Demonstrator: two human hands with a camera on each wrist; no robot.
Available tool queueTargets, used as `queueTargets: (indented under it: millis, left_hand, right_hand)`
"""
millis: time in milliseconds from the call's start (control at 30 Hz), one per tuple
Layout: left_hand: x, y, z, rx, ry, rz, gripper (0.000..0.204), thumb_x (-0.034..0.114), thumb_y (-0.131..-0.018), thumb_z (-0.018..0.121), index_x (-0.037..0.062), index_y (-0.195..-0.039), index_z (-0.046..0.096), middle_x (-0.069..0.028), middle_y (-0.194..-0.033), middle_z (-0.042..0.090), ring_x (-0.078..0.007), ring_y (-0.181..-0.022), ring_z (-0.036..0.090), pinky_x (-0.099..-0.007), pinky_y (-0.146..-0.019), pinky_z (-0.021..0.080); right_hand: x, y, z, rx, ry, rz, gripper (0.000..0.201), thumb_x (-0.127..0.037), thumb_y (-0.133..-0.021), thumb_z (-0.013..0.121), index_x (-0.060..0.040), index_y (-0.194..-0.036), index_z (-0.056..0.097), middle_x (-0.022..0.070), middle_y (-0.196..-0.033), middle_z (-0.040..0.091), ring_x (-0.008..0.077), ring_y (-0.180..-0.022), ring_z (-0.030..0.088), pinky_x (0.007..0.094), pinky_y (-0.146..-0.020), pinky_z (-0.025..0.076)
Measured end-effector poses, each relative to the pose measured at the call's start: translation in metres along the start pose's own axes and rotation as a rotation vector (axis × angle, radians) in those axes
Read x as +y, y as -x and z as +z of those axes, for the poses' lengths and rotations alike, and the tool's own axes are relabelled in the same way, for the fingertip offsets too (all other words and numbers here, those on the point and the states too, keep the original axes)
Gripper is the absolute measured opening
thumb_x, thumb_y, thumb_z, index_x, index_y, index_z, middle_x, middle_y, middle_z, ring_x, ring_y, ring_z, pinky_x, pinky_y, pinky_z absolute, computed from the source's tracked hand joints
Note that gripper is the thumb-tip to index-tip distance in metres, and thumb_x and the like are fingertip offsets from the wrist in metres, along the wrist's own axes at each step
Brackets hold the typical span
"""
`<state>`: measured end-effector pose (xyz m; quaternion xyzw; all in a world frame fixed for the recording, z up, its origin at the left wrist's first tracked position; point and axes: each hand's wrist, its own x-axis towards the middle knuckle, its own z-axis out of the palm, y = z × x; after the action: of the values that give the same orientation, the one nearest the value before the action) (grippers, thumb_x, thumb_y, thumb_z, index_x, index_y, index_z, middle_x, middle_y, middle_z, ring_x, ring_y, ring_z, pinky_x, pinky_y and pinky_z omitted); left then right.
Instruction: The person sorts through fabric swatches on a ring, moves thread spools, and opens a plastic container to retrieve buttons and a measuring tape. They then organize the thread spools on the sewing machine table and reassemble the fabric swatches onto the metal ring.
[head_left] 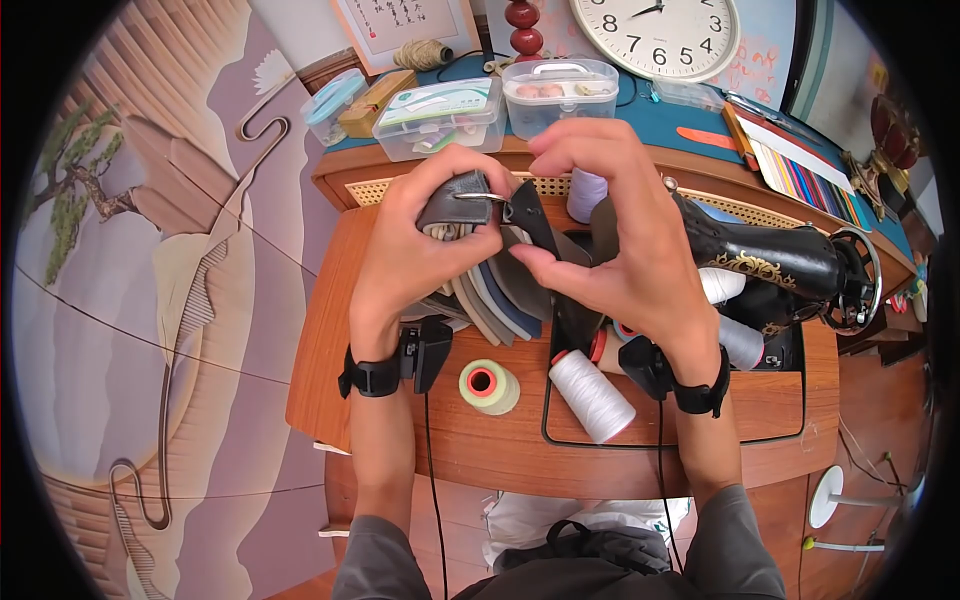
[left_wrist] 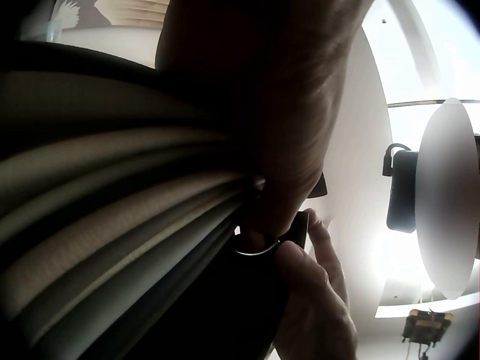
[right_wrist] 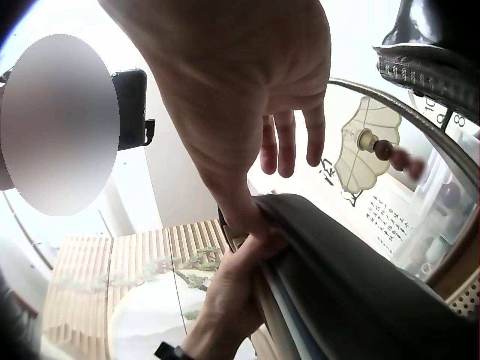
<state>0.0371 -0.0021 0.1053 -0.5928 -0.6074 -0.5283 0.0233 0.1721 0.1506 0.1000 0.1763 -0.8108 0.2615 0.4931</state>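
My left hand grips a bundle of fabric swatches near its top, fingers curled round a dark grey piece. A metal ring runs through the bundle between the two hands. My right hand is spread wide to the right, index finger raised and thumb by a black swatch. In the right wrist view, the right thumb lies at the edge of the dark swatch while the other fingers extend away. The left wrist view shows grey, beige and bluish layers fanned out beside the ring.
A black sewing machine stands at the right. Thread spools, one yellow-green and one white, are on the wooden table. Clear boxes, a clock and a colour chart are behind.
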Motion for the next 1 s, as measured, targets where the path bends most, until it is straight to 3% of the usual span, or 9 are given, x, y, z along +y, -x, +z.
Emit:
queueTargets:
  millis: [100,167,267,500,600,667,900,1000]
  left_hand:
    - [0.0,0.0,0.001,-0.004,0.02,0.003,0.028,-0.008,-0.071,0.064,0.0041,-0.096,0.061,-0.0027,-0.093,0.067,-0.0109,-0.089,0.063,-0.0263,-0.082,0.051]
    - [-0.001,0.0,0.001,-0.008,0.038,0.002,0.028,-0.009,-0.071,0.064,0.0038,-0.095,0.061,-0.0034,-0.094,0.068,-0.0112,-0.09,0.064,-0.0265,-0.083,0.051]
    - [-0.002,0.0,0.002,-0.002,0.084,-0.002,0.027,-0.01,-0.072,0.063,0.0033,-0.095,0.061,-0.0041,-0.094,0.068,-0.0115,-0.091,0.064,-0.0263,-0.084,0.051]
    - [-0.005,0.0,0.001,0.013,0.083,-0.002,0.027,-0.011,-0.071,0.062,0.0035,-0.095,0.061,-0.0042,-0.094,0.069,-0.0112,-0.092,0.064,-0.0262,-0.084,0.051]
    - [-0.003,0.001,0.0,0.007,0.07,0.002,0.027,-0.01,-0.071,0.062,0.0037,-0.095,0.061,-0.0043,-0.094,0.069,-0.0112,-0.092,0.065,-0.0262,-0.084,0.051]
    - [-0.003,0.001,0.001,0.003,0.073,-0.004,0.027,-0.01,-0.071,0.063,0.0038,-0.095,0.061,-0.0043,-0.094,0.069,-0.0113,-0.092,0.065,-0.0262,-0.084,0.051]
    - [-0.006,0.0,0.004,0.027,0.054,-0.01,0.026,-0.007,-0.072,0.064,0.0044,-0.094,0.06,-0.0045,-0.092,0.069,-0.0112,-0.089,0.064,-0.0264,-0.083,0.051]
    - [-0.009,-0.001,0.005,0.049,0.02,0.016,0.025,-0.007,-0.073,0.064,0.0048,-0.095,0.06,-0.0042,-0.091,0.068,-0.0108,-0.088,0.063,-0.0265,-0.082,0.051]
  right_hand:
    - [-0.001,0.002,0.0,-0.025,0.051,0.047,0.065,0.001,-0.059,0.086,-0.0059,-0.114,0.053,0.013,-0.116,0.059,0.0282,-0.109,0.059,0.0334,-0.087,0.051]
    - [-0.001,0.004,0.002,0.013,0.068,0.106,0.053,-0.004,-0.063,0.081,-0.0069,-0.109,0.054,0.0085,-0.102,0.058,0.0313,-0.097,0.059,0.037,-0.077,0.05]
    - [-0.006,0.004,0.0,-0.052,0.037,0.185,0.049,-0.006,-0.066,0.079,-0.0074,-0.109,0.055,0.0081,-0.096,0.058,0.0309,-0.087,0.061,0.0381,-0.072,0.05]
    - [-0.003,0.004,0.004,0.01,0.103,0.128,0.04,-0.008,-0.069,0.075,-0.0081,-0.106,0.059,0.0082,-0.096,0.062,0.032,-0.083,0.064,0.0376,-0.07,0.052]
    - [-0.009,0.004,0.003,-0.067,-0.055,0.288,0.037,-0.008,-0.07,0.075,-0.0075,-0.104,0.059,0.0086,-0.097,0.064,0.0312,-0.085,0.065,0.0368,-0.072,0.053]
    - [-0.008,0.005,0.003,-0.019,-0.12,0.352,0.038,-0.002,-0.068,0.079,-0.0031,-0.103,0.062,0.006,-0.1,0.069,0.0203,-0.087,0.067,0.0275,-0.075,0.053]
    - [-0.005,0.005,0.007,0.042,0.015,0.158,0.027,0.003,-0.073,0.076,-0.0023,-0.098,0.065,0.007,-0.095,0.069,0.0175,-0.088,0.068,0.028,-0.077,0.054]
    - [-0.001,0.008,0.017,0.133,-0.063,0.09,0.025,0.002,-0.077,0.072,-0.0055,-0.101,0.069,0.0088,-0.097,0.069,0.0238,-0.087,0.069,0.0313,-0.072,0.055]
